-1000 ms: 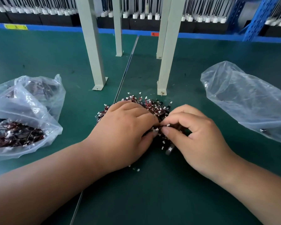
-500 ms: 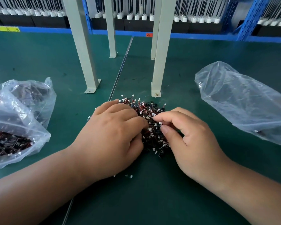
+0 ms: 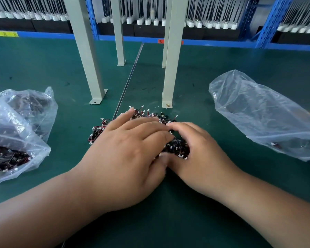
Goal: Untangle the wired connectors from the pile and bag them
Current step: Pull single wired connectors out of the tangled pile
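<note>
Head view: connector pile (image 3: 177,148) on green mat (image 3: 43,65); blue racking (image 3: 222,42) behind.

A matt green mat (image 3: 168,221) bears thin, glossy, crinkled clear plastic bags (image 3: 261,111), painted smooth metal posts (image 3: 172,68), and plastic-tipped, insulated wired connectors (image 3: 98,131).
</note>
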### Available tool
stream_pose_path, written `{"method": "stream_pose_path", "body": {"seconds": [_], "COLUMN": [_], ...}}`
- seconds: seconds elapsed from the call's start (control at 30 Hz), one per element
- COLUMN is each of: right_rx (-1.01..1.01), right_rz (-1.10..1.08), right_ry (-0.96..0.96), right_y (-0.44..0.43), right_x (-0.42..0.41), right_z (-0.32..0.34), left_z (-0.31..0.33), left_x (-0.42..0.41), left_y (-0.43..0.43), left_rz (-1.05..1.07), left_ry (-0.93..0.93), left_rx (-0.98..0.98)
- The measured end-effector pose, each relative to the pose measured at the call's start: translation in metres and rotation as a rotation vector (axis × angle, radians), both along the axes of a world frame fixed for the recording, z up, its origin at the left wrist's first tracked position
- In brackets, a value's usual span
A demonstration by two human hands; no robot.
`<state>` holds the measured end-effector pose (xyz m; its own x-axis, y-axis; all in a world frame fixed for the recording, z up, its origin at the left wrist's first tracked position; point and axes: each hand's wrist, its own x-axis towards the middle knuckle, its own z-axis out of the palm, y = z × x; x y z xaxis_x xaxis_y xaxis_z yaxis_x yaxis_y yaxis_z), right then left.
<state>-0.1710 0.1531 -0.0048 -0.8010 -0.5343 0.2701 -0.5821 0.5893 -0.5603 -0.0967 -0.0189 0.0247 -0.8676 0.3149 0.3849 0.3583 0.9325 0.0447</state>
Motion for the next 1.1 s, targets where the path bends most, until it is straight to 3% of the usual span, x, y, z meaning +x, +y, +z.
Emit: {"method": "stream_pose_path", "body": {"seconds": [0.1, 0.2, 0.3, 0.4, 0.6, 0.97, 1.1], "right_rx": [0.21, 0.385, 0.398, 0.262, 0.009, -0.566, -0.622], "right_rz": [0.077, 0.12, 0.165, 0.185, 0.17, -0.024, 0.018], "right_ry": [-0.012, 0.111, 0.145, 0.211, 0.129, -0.285, -0.389], "right_y": [-0.001, 0.001, 0.015, 0.032, 0.04, 0.049, 0.046], "right_x": [0.005, 0.006, 0.003, 0.0, -0.008, -0.02, -0.013], "right_z": [0.011, 0.012, 0.011, 0.003, -0.005, -0.008, -0.007], "left_z": [0.003, -0.001, -0.011, -0.019, -0.018, -0.019, -0.016], "left_x": [-0.001, -0.007, -0.016, -0.023, -0.036, -0.027, -0.022], "left_y": [0.023, 0.038, 0.036, 0.024, -0.001, -0.001, 0.003], "left_rz": [-0.013, -0.024, -0.018, -0.022, -0.031, -0.103, -0.11], "left_ry": [-0.048, -0.121, -0.176, -0.2, -0.203, -0.079, -0.049], "left_rx": [0.006, 0.003, -0.051, -0.154, -0.207, -0.148, -0.124]}}
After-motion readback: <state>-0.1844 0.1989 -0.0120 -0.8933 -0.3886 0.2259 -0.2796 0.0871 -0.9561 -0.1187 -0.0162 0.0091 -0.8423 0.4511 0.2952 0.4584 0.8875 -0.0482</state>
